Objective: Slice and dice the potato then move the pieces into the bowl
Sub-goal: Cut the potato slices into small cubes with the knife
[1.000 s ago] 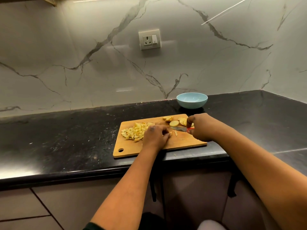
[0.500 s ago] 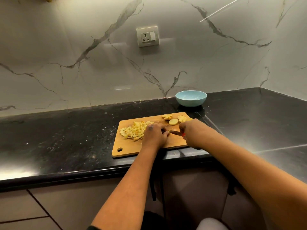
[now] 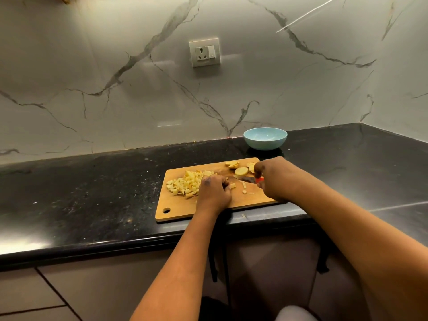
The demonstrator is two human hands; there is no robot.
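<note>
Head view: the right hand (image 3: 274, 179) grips a red-handled knife (image 3: 249, 180) over the wooden chopping board (image 3: 183, 210). The left hand (image 3: 214, 193) curls on a potato piece (image 3: 232, 186), beside the heap of yellow diced potato (image 3: 185, 185). The pale blue bowl (image 3: 265, 138) stands behind, beyond uncut round potato slices (image 3: 240, 170).

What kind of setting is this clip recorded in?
Most likely a home kitchen: a dark stone countertop, a marble-look backsplash with a wall socket, and a cutting board holding diced potato.

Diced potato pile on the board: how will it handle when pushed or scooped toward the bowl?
The diced potato pile is many small loose cubes, so it will probably scatter rather than move as one. Blocky shapes should slide, not roll. Cut faces look moist, so bits may stick to the cutting board or fingers. The bowl sits off the board, so spills seem likely.
</note>
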